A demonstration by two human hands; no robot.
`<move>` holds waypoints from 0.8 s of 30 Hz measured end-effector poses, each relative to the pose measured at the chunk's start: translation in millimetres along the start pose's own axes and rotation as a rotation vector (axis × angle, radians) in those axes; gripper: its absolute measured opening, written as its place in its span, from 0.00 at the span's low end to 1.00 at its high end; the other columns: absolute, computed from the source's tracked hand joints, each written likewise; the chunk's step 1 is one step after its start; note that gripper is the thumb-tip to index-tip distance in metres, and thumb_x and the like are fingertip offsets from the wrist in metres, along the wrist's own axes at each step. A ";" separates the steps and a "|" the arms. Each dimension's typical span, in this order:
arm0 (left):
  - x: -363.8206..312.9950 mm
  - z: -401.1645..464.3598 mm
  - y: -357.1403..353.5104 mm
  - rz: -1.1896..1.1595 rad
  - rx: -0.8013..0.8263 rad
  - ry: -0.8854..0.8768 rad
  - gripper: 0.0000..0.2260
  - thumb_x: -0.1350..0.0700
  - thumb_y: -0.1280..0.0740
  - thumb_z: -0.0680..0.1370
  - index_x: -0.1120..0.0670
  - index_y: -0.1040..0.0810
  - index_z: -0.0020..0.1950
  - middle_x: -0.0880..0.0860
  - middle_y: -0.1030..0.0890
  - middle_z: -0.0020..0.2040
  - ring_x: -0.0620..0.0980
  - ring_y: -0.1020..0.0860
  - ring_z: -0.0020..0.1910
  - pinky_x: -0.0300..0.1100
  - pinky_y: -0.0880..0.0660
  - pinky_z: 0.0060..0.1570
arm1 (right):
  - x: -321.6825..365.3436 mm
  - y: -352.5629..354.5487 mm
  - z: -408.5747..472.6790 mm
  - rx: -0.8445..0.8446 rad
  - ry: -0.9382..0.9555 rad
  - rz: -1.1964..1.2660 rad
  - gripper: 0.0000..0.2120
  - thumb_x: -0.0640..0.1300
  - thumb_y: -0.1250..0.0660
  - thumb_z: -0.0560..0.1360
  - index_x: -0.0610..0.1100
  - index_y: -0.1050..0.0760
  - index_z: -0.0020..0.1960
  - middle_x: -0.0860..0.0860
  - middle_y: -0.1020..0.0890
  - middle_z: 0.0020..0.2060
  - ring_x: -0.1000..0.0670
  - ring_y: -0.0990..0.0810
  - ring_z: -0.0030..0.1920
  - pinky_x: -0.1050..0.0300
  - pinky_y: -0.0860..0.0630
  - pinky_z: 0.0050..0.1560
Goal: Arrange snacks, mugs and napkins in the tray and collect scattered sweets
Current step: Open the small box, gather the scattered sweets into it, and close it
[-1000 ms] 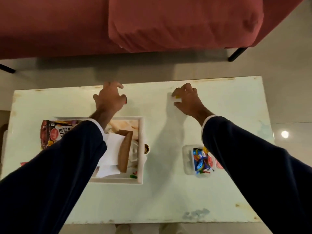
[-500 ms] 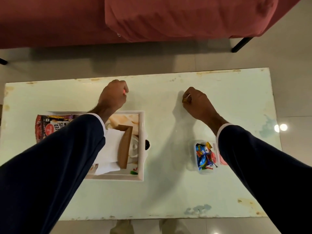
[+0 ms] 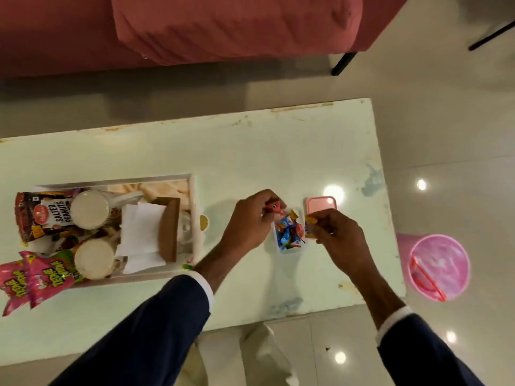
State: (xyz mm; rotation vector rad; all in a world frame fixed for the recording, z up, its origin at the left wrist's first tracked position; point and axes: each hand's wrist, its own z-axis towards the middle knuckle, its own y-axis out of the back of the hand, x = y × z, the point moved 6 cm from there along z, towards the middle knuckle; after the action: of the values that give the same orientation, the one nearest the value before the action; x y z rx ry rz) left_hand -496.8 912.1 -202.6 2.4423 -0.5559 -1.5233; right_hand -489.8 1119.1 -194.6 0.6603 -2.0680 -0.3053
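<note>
Red wrapper first: the left hand [image 3: 250,221] has its grip pinched shut on a red sweet [image 3: 274,206], held just over the small box [image 3: 288,232]. The right hand [image 3: 334,235] has its grip pinched shut on a yellow sweet [image 3: 310,225], right at the other side of the same box. The box sits on the bench [image 3: 278,151] between the two hands, and it is already full of bright sweets. Its pink lid [image 3: 320,204] lies beside it, off the box.

Further left is the tray [image 3: 192,190]. Two mugs [image 3: 89,208] stand in it, white napkins [image 3: 142,229] lie in the middle, and a bag of peanuts [image 3: 46,215] sits at the far end. A pink snack bag [image 3: 36,277] hangs partly over the tray's near corner.

So the tray looks nearly all done. I can see no loose sweets left on the bench. I think what is left is to drop these two sweets in the box, maybe put the lid on, and tuck the pink bag in better.
</note>
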 end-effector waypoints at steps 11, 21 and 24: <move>12.4 -17.8 -34.3 0.360 -0.057 -0.065 0.22 0.55 0.24 0.75 0.47 0.27 0.67 0.47 0.25 0.58 0.41 0.24 0.45 0.30 0.30 0.35 | -28.6 1.2 -12.3 -0.101 -0.070 0.129 0.08 0.39 0.29 0.77 0.46 0.20 0.55 0.50 0.15 0.44 0.54 0.14 0.40 0.55 0.15 0.43; 34.6 -17.9 -37.5 0.212 -0.080 0.107 0.12 0.57 0.32 0.80 0.49 0.24 0.63 0.48 0.26 0.59 0.41 0.24 0.51 0.31 0.28 0.42 | -76.3 14.5 11.4 -0.169 -0.103 -0.507 0.41 0.59 0.24 0.69 0.51 0.38 0.75 0.44 0.32 0.69 0.39 0.30 0.65 0.43 0.22 0.55; 39.0 -21.3 -40.7 0.153 -0.075 0.123 0.14 0.60 0.33 0.79 0.48 0.24 0.63 0.47 0.28 0.59 0.30 0.24 0.48 0.23 0.28 0.38 | -81.1 -0.2 23.0 -0.179 -0.127 -0.636 0.46 0.68 0.26 0.64 0.51 0.39 0.74 0.44 0.33 0.67 0.38 0.31 0.63 0.42 0.22 0.55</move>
State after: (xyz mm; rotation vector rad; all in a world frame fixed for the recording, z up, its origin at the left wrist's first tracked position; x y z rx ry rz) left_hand -454.0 932.1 -240.0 2.3575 -0.6342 -1.3017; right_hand -473.3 1163.7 -264.2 1.2017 -1.8683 -0.9004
